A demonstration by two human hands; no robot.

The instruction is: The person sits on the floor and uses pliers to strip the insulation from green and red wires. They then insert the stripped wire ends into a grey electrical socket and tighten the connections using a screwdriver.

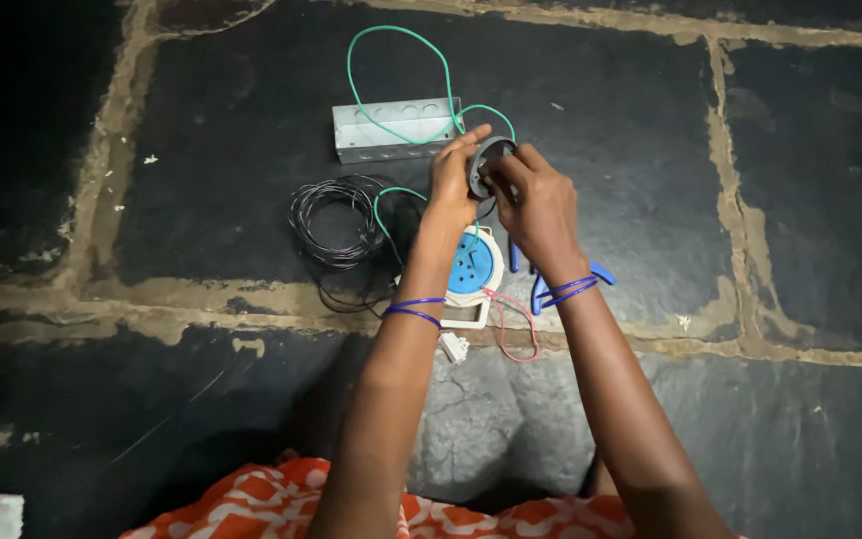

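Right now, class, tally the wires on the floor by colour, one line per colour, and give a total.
Green wire: 1
Black wire coil: 1
Red wire: 1
Total: 3

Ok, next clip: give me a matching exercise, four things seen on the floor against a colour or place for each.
Things:
1. Rectangular metal box
2. Coil of thin wire
3. Round disc in the white socket unit
4. Dark round ring

Descriptions:
A. Blue
B. Held between left hand and right hand
C. Grey, farthest from the person, green wire looped over it
D. Black, lying left of the hands

Pairs: 1-C, 2-D, 3-A, 4-B
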